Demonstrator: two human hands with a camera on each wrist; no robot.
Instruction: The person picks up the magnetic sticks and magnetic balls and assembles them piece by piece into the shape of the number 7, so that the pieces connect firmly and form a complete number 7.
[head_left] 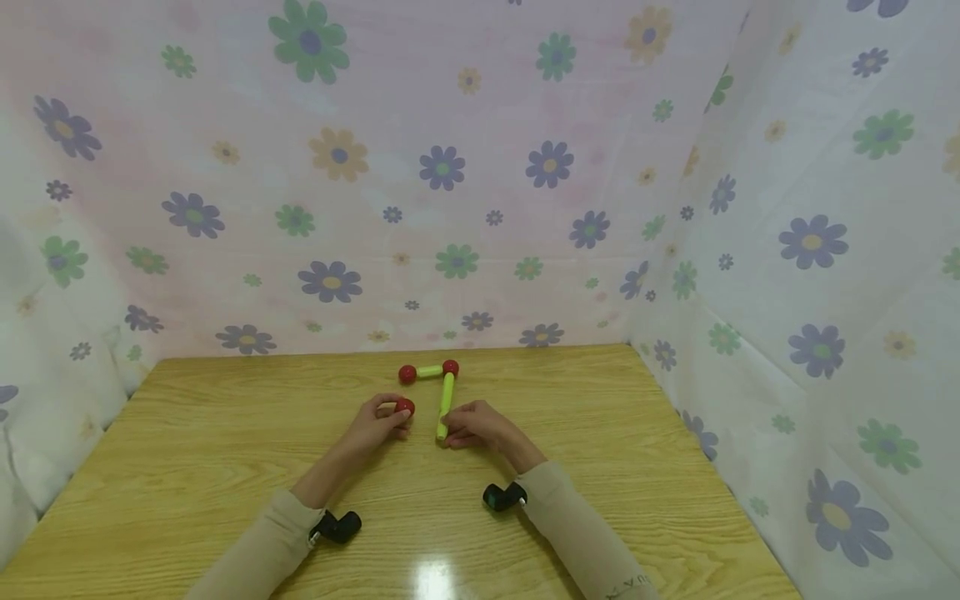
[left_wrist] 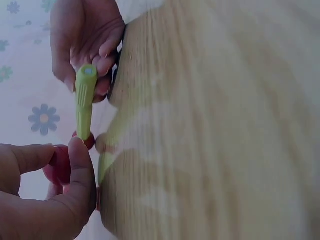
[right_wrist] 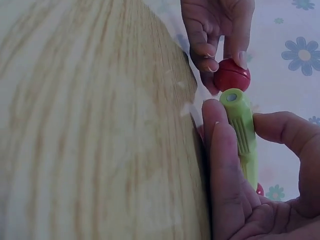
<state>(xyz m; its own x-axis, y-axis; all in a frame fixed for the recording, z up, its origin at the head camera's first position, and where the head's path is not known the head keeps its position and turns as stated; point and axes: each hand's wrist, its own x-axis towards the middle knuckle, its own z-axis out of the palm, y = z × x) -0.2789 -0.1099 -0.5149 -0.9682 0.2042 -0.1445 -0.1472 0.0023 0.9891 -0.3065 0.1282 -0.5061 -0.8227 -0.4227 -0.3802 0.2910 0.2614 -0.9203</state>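
My left hand [head_left: 377,423] pinches a red ball [head_left: 406,407] between thumb and fingers, just left of the rod's near end. With thumb and fingertips, my right hand [head_left: 480,423] grips a long yellow-green toy rod [head_left: 447,392]. The rod's near end, with a small metal disc in it, faces the left hand in the right wrist view, close to the held ball [right_wrist: 232,76]. At its far end sits a second red ball [head_left: 450,367]. From there a shorter yellow-green rod [head_left: 430,372] runs left to a third red ball [head_left: 407,375].
All of it lies on or close over a wood-grain table [head_left: 600,517]. Flower-print cloth [head_left: 487,217] hangs behind the table and along both sides. Each wrist carries a small black camera, one at the left sleeve [head_left: 255,542], one at the right sleeve [head_left: 585,533].
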